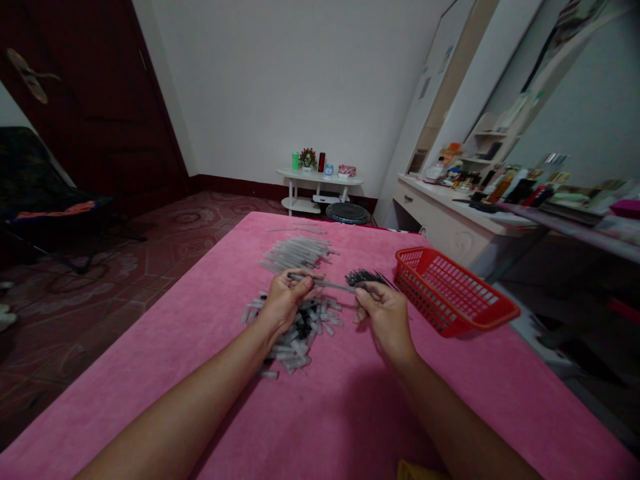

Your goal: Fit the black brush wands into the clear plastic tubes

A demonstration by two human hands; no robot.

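The fingers (301, 287) of the left hand (286, 301) were closed around one end of a thin grey tube (325, 283), which lay level between both hands. Its other end met the curled fingers (364, 295) of the right hand (385, 315), which also gripped a bundle of thin black sticks (367, 275) fanning away from the person. Just below the hands a pile of short grey and black pieces (306, 333) lay on the pink-covered table (200, 373), with a heap of long grey tubes (300, 252) beyond it and a red basket (453, 290) near the right hand.
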